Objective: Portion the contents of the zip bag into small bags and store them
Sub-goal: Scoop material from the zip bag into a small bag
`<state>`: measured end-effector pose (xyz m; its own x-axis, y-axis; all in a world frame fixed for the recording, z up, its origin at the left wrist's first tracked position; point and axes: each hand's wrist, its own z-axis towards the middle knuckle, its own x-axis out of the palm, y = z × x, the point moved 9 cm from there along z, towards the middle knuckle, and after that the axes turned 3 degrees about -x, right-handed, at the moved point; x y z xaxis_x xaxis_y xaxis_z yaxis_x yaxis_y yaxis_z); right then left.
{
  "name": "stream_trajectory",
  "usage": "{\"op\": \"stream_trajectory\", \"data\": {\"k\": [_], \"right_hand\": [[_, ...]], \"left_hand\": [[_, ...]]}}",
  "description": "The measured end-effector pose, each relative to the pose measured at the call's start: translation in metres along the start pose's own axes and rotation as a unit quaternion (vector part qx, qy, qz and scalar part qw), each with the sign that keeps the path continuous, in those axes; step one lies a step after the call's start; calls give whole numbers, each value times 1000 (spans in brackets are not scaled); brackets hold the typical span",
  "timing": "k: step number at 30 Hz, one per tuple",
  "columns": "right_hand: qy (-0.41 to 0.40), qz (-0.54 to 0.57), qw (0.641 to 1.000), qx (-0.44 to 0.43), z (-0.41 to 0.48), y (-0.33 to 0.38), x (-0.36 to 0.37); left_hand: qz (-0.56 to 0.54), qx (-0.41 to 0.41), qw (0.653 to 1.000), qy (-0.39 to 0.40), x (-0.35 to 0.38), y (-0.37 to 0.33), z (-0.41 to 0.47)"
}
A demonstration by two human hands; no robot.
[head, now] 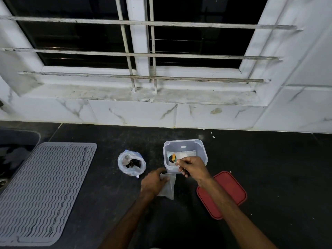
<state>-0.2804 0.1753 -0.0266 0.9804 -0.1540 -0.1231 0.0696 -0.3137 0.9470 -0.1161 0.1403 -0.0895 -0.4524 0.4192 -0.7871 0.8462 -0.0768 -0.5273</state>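
From the head view, I take the clear container (184, 142) on the dark counter (269, 168) as my mark. My right hand (193, 168) reaches over its near rim, fingers drawn together and pinching a small round thing (172, 158), orange and teal. I cannot tell what it is. Farther back inside the container lie some flat pale bags (181, 153), and I cannot tell whether they are filled.

Just in front of the container, touching or nearly touching its near wall, a small bag (169, 188) lies flat on the counter. My left hand (154, 180) holds it at its upper edge, fingers curled over the plastic. It looks clear and empty to me.

To the left of the container, a little apart, the zip bag (132, 165) stands with its mouth open and dark contents showing inside. To the near right of the container, the red lid (221, 194) lies off on the counter. Well to the left, beyond the zip bag, a grey ribbed mat (45, 191) is spread out.

As I judge it, the portioning is far from finished. The zip bag has plenty in it, and the bag under my left hand is not yet filled. Filling, sealing, stowing the bags in the container and fitting the lid remain.
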Motion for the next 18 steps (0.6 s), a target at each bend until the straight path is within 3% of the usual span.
{"op": "stream_trajectory", "data": {"k": [10,18], "right_hand": [[-6,-16,1000,-16,-3,5,-9],[41,-114,992,-37,-11,-4,9]], "left_hand": [[23,69,995,-71,-14,-12,-6],[7,117,985,-125,-33,-16,-24]]}}
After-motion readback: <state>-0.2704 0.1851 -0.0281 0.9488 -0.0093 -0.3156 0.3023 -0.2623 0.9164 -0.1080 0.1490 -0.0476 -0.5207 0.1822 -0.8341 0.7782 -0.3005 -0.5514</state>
